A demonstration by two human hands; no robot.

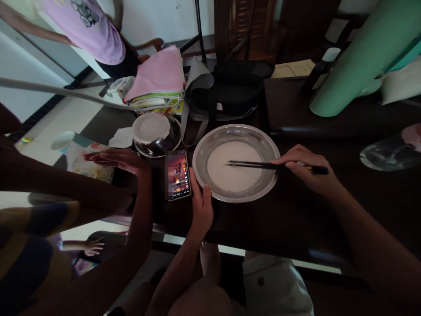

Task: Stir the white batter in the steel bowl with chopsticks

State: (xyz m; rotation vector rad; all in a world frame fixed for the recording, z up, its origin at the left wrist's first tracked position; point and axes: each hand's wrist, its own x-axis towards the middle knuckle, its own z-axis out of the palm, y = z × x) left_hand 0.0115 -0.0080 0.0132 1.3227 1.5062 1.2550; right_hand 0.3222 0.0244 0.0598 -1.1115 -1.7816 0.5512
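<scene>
A wide metal bowl (269,186) stands on the dark table, holding a milky white liquid (235,173). My left hand (201,208) grips the bowl's lower left side, thumb near the rim and fingers along the outside. Closed around a pair of dark chopsticks (256,165), my right hand (307,169) is at the right rim. The chopstick tips reach into the liquid near the middle of the bowl. Just left of my left hand lies a phone (179,175) with its screen lit, partly pixelated.
At left, another person's hand (120,159) is over a patterned packet (90,160). An upturned metal bowl (153,129), a black bag (237,94) and pink folders (158,74) are behind. A green cylinder (355,66) and a dark bottle (320,72) stand back right. Someone in pink (88,33) is farther off.
</scene>
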